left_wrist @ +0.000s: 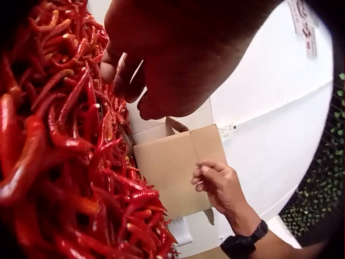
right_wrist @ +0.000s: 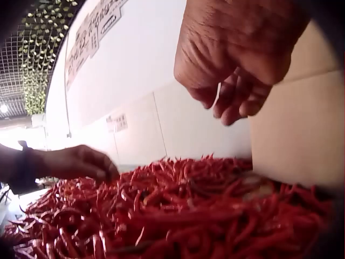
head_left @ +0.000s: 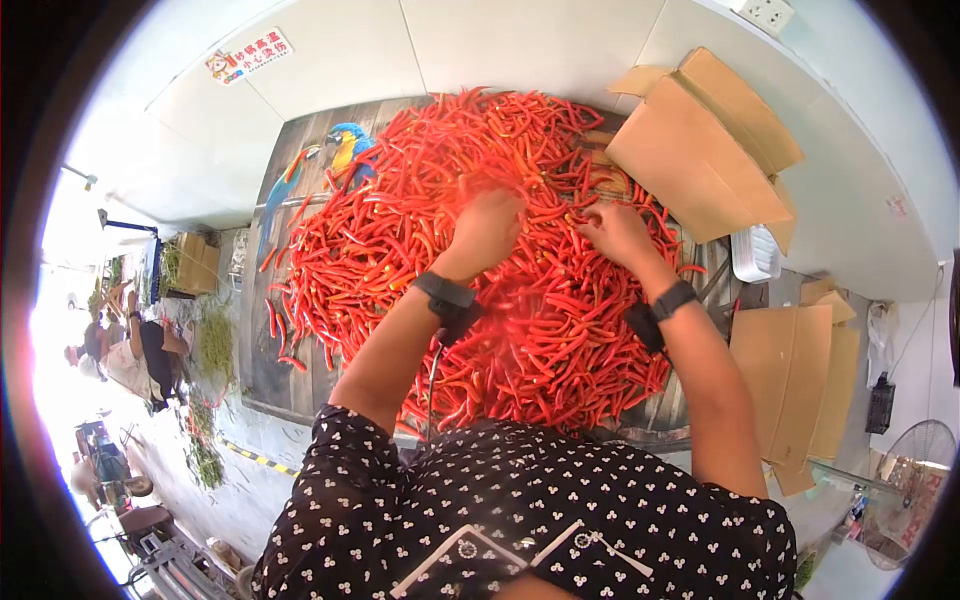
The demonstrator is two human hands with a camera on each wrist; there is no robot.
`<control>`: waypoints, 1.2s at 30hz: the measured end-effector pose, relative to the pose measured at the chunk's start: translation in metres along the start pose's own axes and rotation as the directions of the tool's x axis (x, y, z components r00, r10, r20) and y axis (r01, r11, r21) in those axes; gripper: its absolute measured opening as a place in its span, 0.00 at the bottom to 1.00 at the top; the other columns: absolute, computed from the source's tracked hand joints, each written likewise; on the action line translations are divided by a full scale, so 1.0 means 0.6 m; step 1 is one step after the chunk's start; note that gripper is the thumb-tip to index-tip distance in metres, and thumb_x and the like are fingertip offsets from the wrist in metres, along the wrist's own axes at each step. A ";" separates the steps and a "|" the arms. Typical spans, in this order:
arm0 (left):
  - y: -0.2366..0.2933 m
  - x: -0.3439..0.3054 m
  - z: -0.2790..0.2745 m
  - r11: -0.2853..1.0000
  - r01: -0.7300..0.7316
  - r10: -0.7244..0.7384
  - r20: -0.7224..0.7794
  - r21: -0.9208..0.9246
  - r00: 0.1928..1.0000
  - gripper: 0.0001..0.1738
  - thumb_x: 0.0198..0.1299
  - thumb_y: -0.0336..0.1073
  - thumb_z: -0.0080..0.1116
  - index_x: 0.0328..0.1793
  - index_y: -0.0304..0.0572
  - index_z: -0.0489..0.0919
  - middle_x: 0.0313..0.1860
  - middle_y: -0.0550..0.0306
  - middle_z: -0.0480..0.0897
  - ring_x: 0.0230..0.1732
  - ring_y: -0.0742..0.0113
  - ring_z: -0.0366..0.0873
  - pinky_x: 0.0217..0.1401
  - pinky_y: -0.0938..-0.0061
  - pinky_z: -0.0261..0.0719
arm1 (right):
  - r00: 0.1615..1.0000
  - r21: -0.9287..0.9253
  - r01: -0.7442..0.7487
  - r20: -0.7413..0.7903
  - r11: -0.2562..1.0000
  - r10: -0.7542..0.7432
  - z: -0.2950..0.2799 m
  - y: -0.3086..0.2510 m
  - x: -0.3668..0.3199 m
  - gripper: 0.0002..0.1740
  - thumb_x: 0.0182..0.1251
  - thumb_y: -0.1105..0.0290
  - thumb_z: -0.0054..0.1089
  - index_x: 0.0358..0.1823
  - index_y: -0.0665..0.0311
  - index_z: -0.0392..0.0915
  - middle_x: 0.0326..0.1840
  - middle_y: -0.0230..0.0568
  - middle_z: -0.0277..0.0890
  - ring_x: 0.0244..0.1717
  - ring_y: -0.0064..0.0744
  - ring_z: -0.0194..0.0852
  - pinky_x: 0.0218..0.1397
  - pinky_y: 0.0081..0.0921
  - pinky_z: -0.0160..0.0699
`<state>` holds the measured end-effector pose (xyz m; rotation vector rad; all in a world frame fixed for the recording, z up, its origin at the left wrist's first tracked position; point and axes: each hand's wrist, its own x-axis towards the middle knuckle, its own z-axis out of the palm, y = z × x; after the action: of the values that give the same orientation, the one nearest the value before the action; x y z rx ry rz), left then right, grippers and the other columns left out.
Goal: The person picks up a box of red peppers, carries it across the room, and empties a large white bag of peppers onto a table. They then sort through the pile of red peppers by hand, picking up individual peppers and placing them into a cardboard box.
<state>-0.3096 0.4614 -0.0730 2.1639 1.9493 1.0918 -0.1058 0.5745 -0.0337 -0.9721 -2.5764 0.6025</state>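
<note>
A broad heap of red chili peppers (head_left: 400, 240) covers the table in front of me. My left hand (head_left: 487, 232) is over the middle of the heap, its fingers loosely bent and pointing down at the peppers; nothing shows in its grasp. To the right, my right hand (head_left: 617, 234) is raised above the heap's edge. In the right wrist view the fingers of this right hand (right_wrist: 232, 70) are loosely curled, with a gap between them and the peppers below, and no pepper shows between them. Each wrist wears a black strap with a camera.
An open cardboard box (head_left: 695, 150) stands at the heap's back right, with white trays (head_left: 755, 253) beside it. More cardboard (head_left: 790, 380) leans at the right, near a fan (head_left: 910, 480). A wall (head_left: 530, 45) closes off the back. Another person (head_left: 140, 360) is far left.
</note>
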 end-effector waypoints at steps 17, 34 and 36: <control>-0.067 -0.147 -0.088 0.878 0.465 -0.477 0.301 0.116 0.826 0.10 0.53 0.38 0.50 0.36 0.42 0.78 0.35 0.45 0.80 0.39 0.45 0.77 0.39 0.55 0.74 | 0.955 0.402 -0.171 0.291 0.899 0.051 0.014 -0.053 -0.080 0.17 0.58 0.62 0.60 0.42 0.67 0.80 0.37 0.47 0.80 0.38 0.36 0.79 0.43 0.30 0.74; -0.049 -0.115 -0.058 0.926 0.331 -0.377 0.483 0.180 0.791 0.12 0.49 0.39 0.52 0.32 0.39 0.78 0.32 0.42 0.80 0.39 0.43 0.77 0.40 0.54 0.73 | 0.746 0.110 -0.648 -0.112 0.754 0.657 0.022 0.167 -0.115 0.21 0.65 0.59 0.44 0.52 0.65 0.73 0.47 0.59 0.75 0.52 0.54 0.71 0.54 0.41 0.67; -0.053 -0.127 -0.056 0.927 0.368 -0.360 0.436 0.071 0.825 0.12 0.52 0.39 0.49 0.32 0.38 0.77 0.34 0.42 0.80 0.40 0.43 0.76 0.41 0.54 0.72 | 0.755 0.112 -0.643 -0.074 0.757 0.652 0.037 0.149 -0.110 0.21 0.66 0.60 0.43 0.52 0.66 0.73 0.48 0.59 0.74 0.54 0.54 0.70 0.55 0.41 0.66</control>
<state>-0.3517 0.3865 -0.0981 1.7184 1.9941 0.4943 -0.0195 0.5839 -0.1063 -1.8369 -2.0497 0.7816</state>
